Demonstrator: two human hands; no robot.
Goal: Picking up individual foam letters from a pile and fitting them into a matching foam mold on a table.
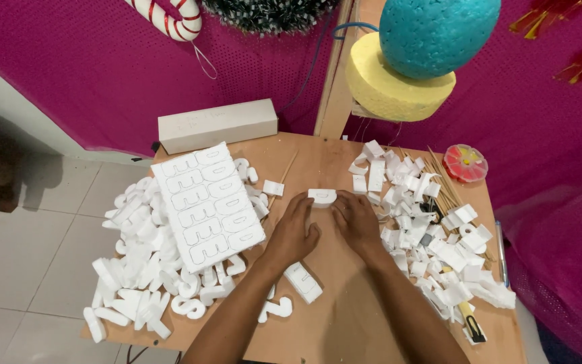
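A small white foam letter piece (322, 196) lies on the wooden table (335, 317), pinched between the fingertips of both hands. My left hand (294, 229) grips its left end and my right hand (356, 222) its right end. A white foam sheet (207, 202) with outlined letters lies left of my left hand. Near my left forearm rest another cut foam letter (303, 282) and a curved foam piece (276, 310).
Cut foam letters (139, 269) are heaped at the table's left edge, and foam scraps (432, 229) pile up on the right among wooden skewers (447, 192). A long foam block (218, 125) sits at the back. A round pin box (465, 162), a yellow cutter (468, 317) and a pen (501, 246) lie right.
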